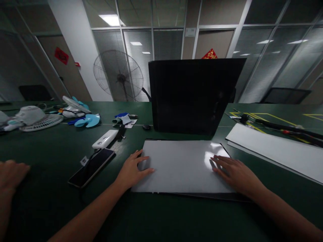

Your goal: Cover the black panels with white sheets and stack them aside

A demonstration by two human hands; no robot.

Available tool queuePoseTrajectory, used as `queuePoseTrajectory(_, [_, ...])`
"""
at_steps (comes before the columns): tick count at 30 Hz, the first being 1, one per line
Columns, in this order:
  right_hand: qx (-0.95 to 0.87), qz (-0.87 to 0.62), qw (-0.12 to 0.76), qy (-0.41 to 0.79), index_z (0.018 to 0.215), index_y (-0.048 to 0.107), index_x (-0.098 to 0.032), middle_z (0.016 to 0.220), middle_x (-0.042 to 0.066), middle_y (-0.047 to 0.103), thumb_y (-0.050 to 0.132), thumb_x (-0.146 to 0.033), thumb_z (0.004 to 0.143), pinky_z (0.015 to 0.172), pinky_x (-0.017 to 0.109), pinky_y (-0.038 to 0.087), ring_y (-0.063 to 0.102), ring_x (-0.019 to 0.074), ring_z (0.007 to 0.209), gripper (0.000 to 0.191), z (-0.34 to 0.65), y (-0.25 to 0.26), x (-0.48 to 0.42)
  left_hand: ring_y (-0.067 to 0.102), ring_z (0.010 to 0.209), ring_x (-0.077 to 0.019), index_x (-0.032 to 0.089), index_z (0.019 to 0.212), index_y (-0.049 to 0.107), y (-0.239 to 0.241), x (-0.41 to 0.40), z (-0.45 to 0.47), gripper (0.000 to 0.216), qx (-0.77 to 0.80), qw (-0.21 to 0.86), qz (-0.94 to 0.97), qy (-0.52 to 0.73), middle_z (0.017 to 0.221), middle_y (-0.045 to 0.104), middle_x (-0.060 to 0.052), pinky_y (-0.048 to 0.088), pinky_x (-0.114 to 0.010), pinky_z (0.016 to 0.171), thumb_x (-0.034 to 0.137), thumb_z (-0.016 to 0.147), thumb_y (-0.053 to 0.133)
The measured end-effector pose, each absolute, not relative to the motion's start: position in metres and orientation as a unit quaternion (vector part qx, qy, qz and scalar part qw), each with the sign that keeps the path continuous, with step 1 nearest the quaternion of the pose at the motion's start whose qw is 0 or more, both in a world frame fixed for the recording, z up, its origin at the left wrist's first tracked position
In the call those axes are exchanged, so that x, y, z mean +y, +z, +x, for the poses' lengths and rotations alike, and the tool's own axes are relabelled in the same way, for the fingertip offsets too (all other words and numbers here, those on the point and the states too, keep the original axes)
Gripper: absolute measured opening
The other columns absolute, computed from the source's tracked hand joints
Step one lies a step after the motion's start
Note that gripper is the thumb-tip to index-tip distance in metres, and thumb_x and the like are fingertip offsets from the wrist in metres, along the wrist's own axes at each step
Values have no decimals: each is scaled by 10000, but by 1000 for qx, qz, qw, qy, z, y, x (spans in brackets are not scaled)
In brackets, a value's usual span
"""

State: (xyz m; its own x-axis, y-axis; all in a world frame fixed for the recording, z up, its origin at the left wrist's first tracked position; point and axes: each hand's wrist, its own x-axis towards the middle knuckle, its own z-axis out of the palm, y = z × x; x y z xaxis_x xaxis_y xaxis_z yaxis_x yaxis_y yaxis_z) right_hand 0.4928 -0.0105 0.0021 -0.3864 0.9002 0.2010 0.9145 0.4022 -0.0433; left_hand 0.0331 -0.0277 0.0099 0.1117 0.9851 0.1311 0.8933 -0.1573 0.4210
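another person's hand (pixel 11 173) rests on the green table (pixel 50 201) at the near left edge, well apart from the sheet. the left hand (pixel 133 169) lies open, palm down, at the left edge of the grey sheet (pixel 181 164); its fingers are spread and press flat on the sheet, gripping nothing. the right hand (pixel 234 173) lies open and flat on the right part of the same sheet, fingers extended, gripping nothing. the sheet lies flat on the table, directly in front of the person. a black phone (pixel 91 167) lies left of the left hand. a white power bank (pixel 104 139) lies just behind the phone. a black panel (pixel 194 95) stands upright behind the sheet. white sheets (pixel 275 151) lie to the right. fan parts (pixel 40 119) lie at the far left. a standing fan (pixel 118 75) stands beyond the table.
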Motion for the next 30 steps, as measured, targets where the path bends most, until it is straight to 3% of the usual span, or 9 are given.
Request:
queuePoseTrajectory(7, [-833,-546,93,-25,1325,679,-328,1394,43,615,419,-602,999,1063,632,473,582,330,1270,499,496,-1,-18,379,1479,-400,251,1419,611,3,-24,35,678,636,115,744,166,1621,400,-123,348,-626,1164,657,877,600])
queuePoseTrajectory(11, [-818,-559,133,-15,1277,707,-307,1329,28,656,429,-557,1010,1088,531,477,598,272,1231,459,512,7,-6,377,1482,-388,238,1445,581,-1,-20,36,685,641,110,742,163,1638,369,-125,355,-615,1163,651,898,570])
queuePoseTrajectory(16, [-714,-677,157,-83,1443,574,-181,1498,133,504,375,-455,1041,1170,476,346,444,290,1385,525,590,2,17,360,1492,-379,196,1522,479,2,-21,40,758,634,119,749,149,1658,320,-135,322,-600,1193,671,931,493])
queuePoseTrajectory(18, [-662,-730,149,-87,1505,490,-122,1556,195,409,385,-438,1033,1186,524,284,329,339,1462,578,621,-7,22,353,1497,-374,224,1538,453,3,-22,41,743,620,118,761,152,1660,319,-123,318,-609,1192,677,949,464])
queuePoseTrajectory(21, [-582,-800,122,-73,1543,423,-83,1592,265,305,375,-558,1012,1135,641,275,253,427,1481,714,652,-21,26,347,1500,-373,245,1530,463,1,-23,39,700,604,110,775,153,1663,316,-112,328,-616,1184,661,968,450])
queuePoseTrajectory(26, [-501,-859,89,-53,1567,414,-245,1626,192,285,226,-762,956,1039,685,338,369,465,1390,823,665,-28,26,343,1502,-372,248,1508,492,-3,-23,38,650,586,89,791,151,1651,349,-98,359,-632,1164,630,986,432])
queuePoseTrajectory(30, [-507,-858,62,-54,1518,491,-281,1530,162,448,267,-670,988,987,612,384,405,439,1331,694,663,-18,23,363,1495,-355,258,1484,523,-2,-25,39,602,577,73,799,155,1627,401,-79,367,-610,1172,601,996,440])
